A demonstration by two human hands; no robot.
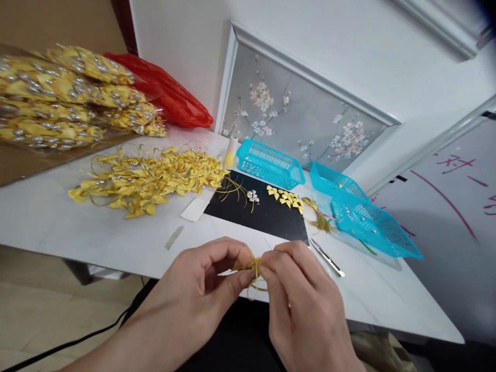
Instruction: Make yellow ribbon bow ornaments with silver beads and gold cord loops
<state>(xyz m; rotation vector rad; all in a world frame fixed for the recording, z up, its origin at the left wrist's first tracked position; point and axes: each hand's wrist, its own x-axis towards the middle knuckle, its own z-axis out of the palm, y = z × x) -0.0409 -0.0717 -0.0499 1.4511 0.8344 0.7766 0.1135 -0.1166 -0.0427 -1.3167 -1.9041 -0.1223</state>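
Observation:
Between my two hands, just over the table's front edge, is a small yellow petal piece with a looped gold cord. My left hand pinches the petal piece between thumb and fingertips. The fingertips of my right hand are pressed together on the gold cord, close to the left fingertips. Part of the piece is hidden by my fingers. Beyond my hands lies a black mat, bearing a silver bead cluster, several loose yellow petals and some gold cords.
A heap of finished-looking yellow flower pieces covers the left. Behind it are bagged pieces and a red bag. Blue baskets stand at the back, near a thread spool. Tweezers and a cord bundle lie right.

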